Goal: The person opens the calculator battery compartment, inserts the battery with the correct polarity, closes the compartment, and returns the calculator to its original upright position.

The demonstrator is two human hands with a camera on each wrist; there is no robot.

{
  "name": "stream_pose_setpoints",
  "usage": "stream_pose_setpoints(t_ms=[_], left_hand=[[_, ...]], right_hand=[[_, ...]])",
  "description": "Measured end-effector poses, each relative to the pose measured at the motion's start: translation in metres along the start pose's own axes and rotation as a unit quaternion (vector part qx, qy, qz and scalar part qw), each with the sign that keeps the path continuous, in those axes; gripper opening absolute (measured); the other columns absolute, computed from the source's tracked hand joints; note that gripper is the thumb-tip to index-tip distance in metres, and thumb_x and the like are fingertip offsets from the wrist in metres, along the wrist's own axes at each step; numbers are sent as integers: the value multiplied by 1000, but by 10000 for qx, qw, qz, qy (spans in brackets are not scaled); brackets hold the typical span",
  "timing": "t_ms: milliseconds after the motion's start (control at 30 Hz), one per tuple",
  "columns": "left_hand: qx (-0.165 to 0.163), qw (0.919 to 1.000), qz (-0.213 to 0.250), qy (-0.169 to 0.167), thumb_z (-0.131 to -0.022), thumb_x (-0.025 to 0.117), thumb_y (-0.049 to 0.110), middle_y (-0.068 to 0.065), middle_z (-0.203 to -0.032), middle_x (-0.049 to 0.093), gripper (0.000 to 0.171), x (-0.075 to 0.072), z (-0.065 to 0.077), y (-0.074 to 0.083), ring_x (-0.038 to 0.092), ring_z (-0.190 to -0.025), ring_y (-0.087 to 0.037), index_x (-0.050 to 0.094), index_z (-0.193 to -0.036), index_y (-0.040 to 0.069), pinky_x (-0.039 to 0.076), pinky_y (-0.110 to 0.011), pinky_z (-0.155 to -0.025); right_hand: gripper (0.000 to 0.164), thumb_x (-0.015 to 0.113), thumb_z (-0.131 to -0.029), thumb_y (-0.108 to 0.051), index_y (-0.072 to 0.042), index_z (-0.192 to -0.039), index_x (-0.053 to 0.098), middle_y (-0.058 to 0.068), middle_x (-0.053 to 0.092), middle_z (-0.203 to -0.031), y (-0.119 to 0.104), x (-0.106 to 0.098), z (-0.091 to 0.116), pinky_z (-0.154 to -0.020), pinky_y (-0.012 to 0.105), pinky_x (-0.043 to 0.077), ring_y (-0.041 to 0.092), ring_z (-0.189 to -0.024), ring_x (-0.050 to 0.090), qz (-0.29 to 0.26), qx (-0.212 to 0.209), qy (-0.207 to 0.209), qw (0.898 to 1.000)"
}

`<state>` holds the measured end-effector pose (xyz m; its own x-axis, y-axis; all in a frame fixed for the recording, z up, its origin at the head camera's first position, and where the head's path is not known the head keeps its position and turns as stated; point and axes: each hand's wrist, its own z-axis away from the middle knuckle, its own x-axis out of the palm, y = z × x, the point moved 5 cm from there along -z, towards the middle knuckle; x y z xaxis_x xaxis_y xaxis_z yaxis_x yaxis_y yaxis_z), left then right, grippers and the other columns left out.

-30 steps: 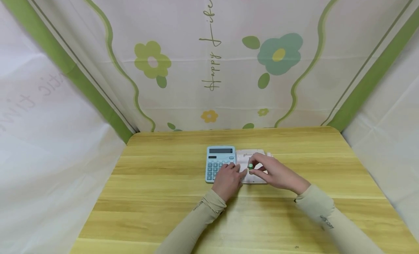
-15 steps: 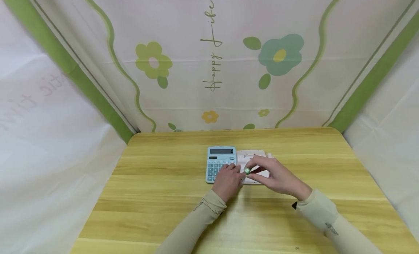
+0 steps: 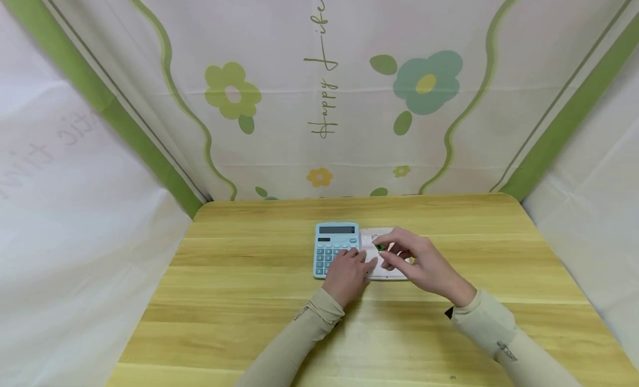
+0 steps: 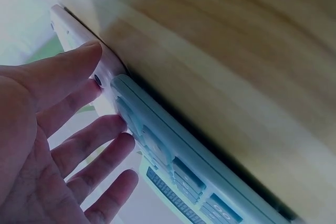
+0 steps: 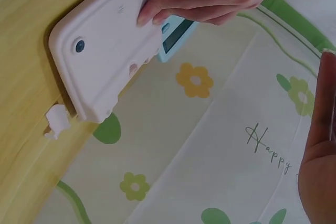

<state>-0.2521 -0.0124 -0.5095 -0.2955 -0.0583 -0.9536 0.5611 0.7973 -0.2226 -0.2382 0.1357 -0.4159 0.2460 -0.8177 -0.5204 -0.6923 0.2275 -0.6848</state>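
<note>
My right hand (image 3: 424, 259) pinches a small green battery (image 3: 381, 247) between thumb and fingertips, above a pale pink calculator (image 3: 371, 269) lying back up on the table. My left hand (image 3: 348, 276), its fingers spread, rests across the seam between that calculator and a blue calculator (image 3: 336, 237). The blue one lies face up with its display on. In the left wrist view, the left thumb (image 4: 86, 59) is by the pink calculator, while the other fingertips reach the blue calculator's edge. The right wrist view shows part of the right hand (image 5: 320, 156) at its edge, but not the battery.
A small pale battery cover (image 5: 56, 121) lies beside the pink calculator in the right wrist view; the right hand hides it in the head view. The wooden table (image 3: 239, 298) meets a flower-printed cloth (image 3: 279, 154) at the back, with white cloth on both sides.
My right hand first brings the battery toward the left fingers, then lifts it back and away, turning it. The battery cover becomes hidden behind the right hand. My left hand stays in place.
</note>
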Motion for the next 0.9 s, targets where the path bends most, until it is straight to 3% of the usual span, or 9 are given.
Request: stream_pose_setpoints(t_ms=[167,267,367,533,767,900], left_hand=[[-19,10000,59,-59,-96,74,39,6,-115,74,39,0,0,0,66,-106,-14,71,-134,33,54,-31,-89],[-38,9998,119,-152,-97,73,39,5,-118,74,39,1,1,1,66,-108,-15,70,-136,33,54,-33,-91],[-62,9994,162,-296,-98,71,39,4,-122,73,40,2,1,1,65,-111,-16,68,-138,33,54,-34,-94],[-93,9989,171,-436,-99,69,40,4,-124,73,41,3,0,1,65,-113,-17,67,-140,33,54,-35,-96],[-91,9985,224,-494,-99,70,39,4,-125,72,42,3,-2,-1,64,-114,-17,66,-140,33,53,-35,-97],[-91,9985,199,-512,-100,69,39,4,-125,72,42,4,-2,0,64,-115,-17,66,-141,33,53,-36,-98]], right_hand=[[36,65,-100,0,-16,-131,69,2,66,-101,8,-4,0,-62,25,57,7,-69,60,498,111,255,9984],[37,72,-95,0,-14,-130,71,-1,70,-100,13,-9,0,-66,20,56,4,-75,61,867,269,612,9940],[35,81,-86,3,-12,-117,74,-3,74,-100,20,-13,1,-70,16,56,4,-81,66,1000,395,934,9898],[28,83,-82,5,-14,-102,78,-1,75,-100,30,-18,2,-72,13,55,6,-79,67,964,339,1164,9879],[27,78,-89,3,-8,-114,75,3,76,-105,39,-21,3,-75,14,57,4,-87,67,945,709,1333,9840],[29,82,-81,9,-4,-107,78,8,77,-99,38,-23,4,-72,14,57,1,-85,67,522,400,1679,9836]])
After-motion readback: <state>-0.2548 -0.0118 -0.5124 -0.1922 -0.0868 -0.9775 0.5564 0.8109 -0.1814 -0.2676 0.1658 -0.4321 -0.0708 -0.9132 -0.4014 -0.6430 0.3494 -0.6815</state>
